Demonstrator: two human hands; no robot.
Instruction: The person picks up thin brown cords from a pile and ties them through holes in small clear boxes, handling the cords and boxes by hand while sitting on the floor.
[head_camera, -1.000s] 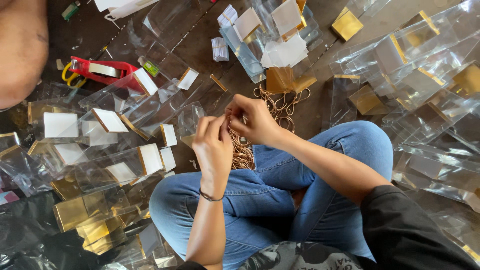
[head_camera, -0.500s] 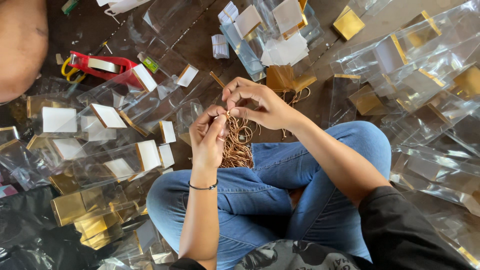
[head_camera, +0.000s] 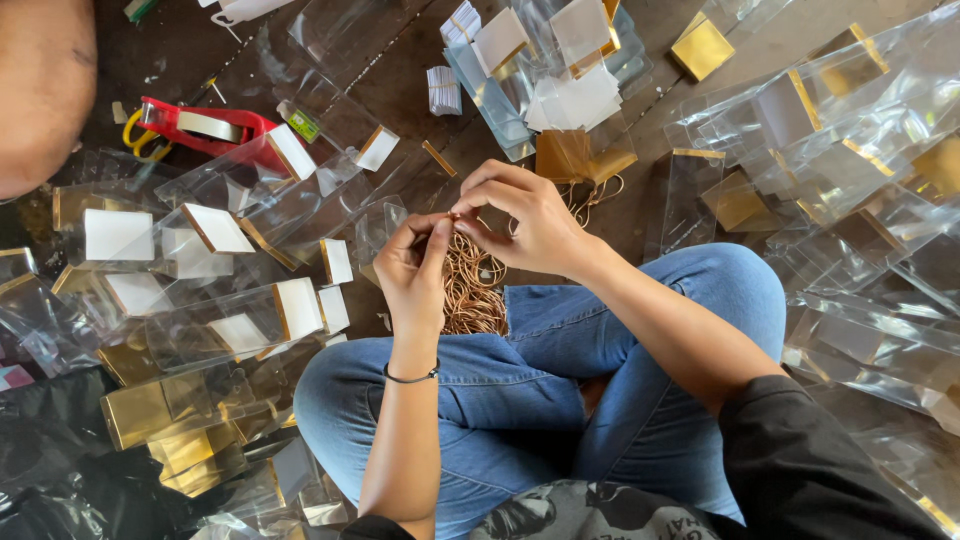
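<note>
From the head camera I see the left hand (head_camera: 415, 270) and the right hand (head_camera: 525, 225) meeting over the lap, fingertips pinched together on a strand drawn up from a bundle of thin copper-coloured elastic loops (head_camera: 472, 290). Both hands are closed on that bundle's top; the rest of it hangs down and rests against the blue denim knee (head_camera: 560, 330), so the lap seems to serve as a support while one loop is teased free. The left wrist wears a thin dark band (head_camera: 410, 377).

Around the crossed legs, clear plastic box sleeves with white and gold card ends (head_camera: 240, 310) lie fanned within arm's reach on the left, and more clear sleeves (head_camera: 830, 150) spread to the right. A red tape dispenser (head_camera: 205, 130) sits beyond the left pile, well apart from the hands. A stack of white cards (head_camera: 580, 95) lies ahead, just past a folded gold card (head_camera: 575, 155).
</note>
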